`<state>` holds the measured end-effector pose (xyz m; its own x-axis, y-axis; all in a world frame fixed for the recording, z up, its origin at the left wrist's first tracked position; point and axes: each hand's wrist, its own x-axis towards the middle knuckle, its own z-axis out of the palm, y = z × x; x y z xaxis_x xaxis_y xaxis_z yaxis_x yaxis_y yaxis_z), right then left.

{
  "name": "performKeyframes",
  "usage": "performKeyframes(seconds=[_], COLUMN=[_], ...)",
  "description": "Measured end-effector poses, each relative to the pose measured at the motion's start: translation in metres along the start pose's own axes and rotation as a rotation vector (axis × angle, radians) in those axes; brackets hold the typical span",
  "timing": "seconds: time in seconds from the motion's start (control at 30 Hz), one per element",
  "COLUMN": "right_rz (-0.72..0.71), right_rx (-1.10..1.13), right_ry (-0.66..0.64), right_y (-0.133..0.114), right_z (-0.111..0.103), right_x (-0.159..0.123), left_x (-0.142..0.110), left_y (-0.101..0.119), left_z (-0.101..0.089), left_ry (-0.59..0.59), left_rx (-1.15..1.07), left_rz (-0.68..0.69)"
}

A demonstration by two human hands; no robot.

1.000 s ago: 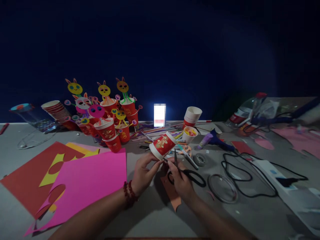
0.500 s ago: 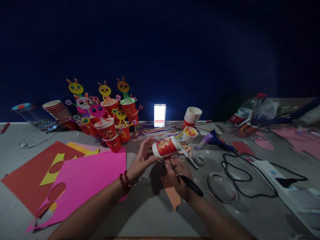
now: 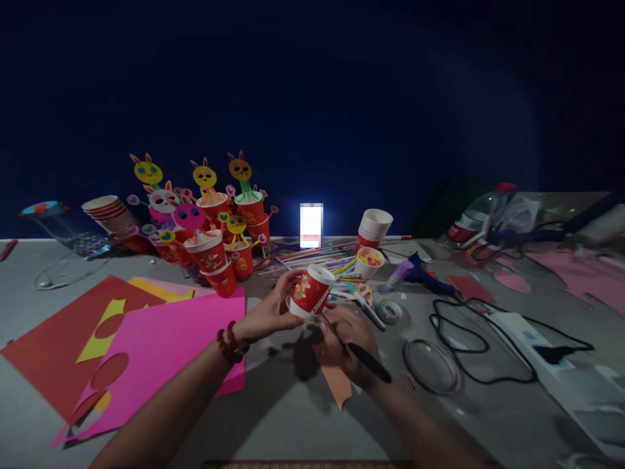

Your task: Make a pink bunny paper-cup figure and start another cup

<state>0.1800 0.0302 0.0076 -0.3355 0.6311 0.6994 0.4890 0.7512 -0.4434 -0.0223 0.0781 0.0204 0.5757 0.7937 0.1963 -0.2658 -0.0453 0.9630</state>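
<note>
My left hand (image 3: 270, 314), with a dark red bead bracelet at the wrist, is closed round a red and white paper cup (image 3: 312, 293). The cup is tilted, its wide mouth up and to the right. In my right hand (image 3: 354, 335) is a slim pointed tool with a black handle (image 3: 371, 361). Its narrow metal end reaches the cup's lower side; I cannot tell whether it pierces the wall. Beneath the hands lies a strip of orange paper (image 3: 333, 378) on the table.
Red cups with paper animal figures (image 3: 209, 251) stand at the back left, near stacked cups (image 3: 110, 221). Coloured paper (image 3: 190, 345) covers the left. Pens (image 3: 366, 306), a tape roll (image 3: 390, 311), a black cable (image 3: 488, 378) and a power strip (image 3: 537, 352) lie to the right.
The cup has turned more upright and shifted slightly left and down, still in my left hand. My right hand keeps the tool at its lower end.
</note>
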Motion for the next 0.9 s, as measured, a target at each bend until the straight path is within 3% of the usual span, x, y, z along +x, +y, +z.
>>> performKeyframes(seconds=[0.17, 0.43, 0.73, 0.9], right_rz=[-0.071, -0.122, 0.082, 0.075], right_rx=[-0.121, -0.104, 0.013, 0.042], right_ry=[0.014, 0.065, 0.114, 0.119], right_y=[0.001, -0.002, -0.006, -0.005], right_z=[-0.003, -0.009, -0.004, -0.009], right_x=[0.002, 0.003, -0.002, -0.002], left_x=[-0.001, -0.002, -0.007, -0.009], left_y=[0.009, 0.011, -0.009, -0.013], left_z=[0.002, 0.009, 0.005, 0.005], left_ry=[0.013, 0.101, 0.138, 0.186], left_rx=[0.06, 0.071, 0.161, 0.17], left_rz=[-0.055, -0.07, -0.049, -0.029])
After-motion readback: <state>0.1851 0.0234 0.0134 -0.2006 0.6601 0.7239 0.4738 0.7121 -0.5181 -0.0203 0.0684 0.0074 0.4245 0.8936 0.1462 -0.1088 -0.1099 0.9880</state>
